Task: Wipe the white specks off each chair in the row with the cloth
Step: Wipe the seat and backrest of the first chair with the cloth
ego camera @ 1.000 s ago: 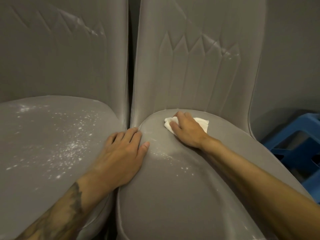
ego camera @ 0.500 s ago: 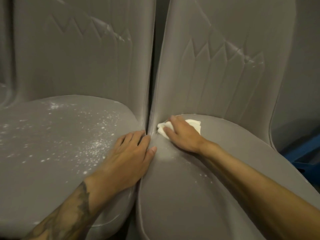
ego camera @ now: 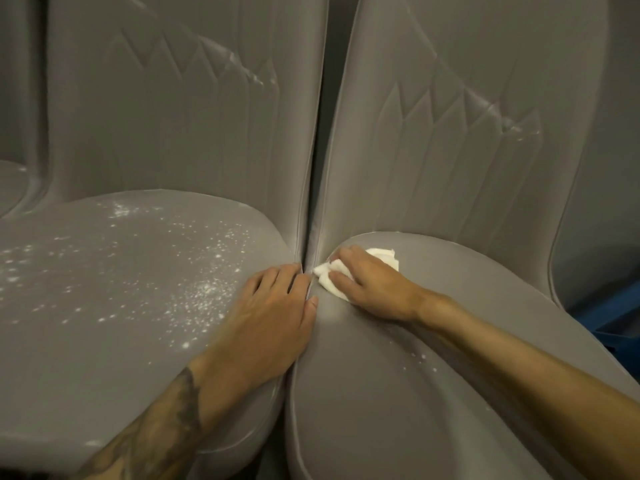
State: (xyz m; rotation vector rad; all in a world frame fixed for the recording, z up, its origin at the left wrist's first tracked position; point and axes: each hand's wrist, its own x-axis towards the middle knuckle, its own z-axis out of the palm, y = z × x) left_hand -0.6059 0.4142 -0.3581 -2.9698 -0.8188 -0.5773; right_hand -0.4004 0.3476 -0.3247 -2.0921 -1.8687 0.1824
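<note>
Leaning over the row, the person has both bare arms stretched across two grey chairs that stand pressed side by side. Around them I see a sliver of a third chair (ego camera: 12,181) at the far left edge. A blue object (ego camera: 616,317) sits low beside the right chair (ego camera: 433,393), too cut off to name. The right forearm lies across the right chair's seat and hides part of it.

Counting gives three chairs, one cloth and two hands. The left chair (ego camera: 104,323) carries a wide scatter of white specks (ego camera: 204,292) over its seat, with more along the ridges of both backrests. On the right chair only a few specks show, just beside the forearm.

The left hand (ego camera: 273,306) lies flat and spread on the left chair's inner edge. Its fingers are straight, its thumb reaches over the seam, and it holds nothing. The right hand (ego camera: 372,284) has fingers and thumb curled on the bunched white cloth (ego camera: 384,256). It presses the cloth onto the back left corner of the right seat, with the cloth's tip right at the gap between the chairs.

Against half a second ago, the cloth and right hand have slid left, closer to the gap, while the left hand has stayed put.
</note>
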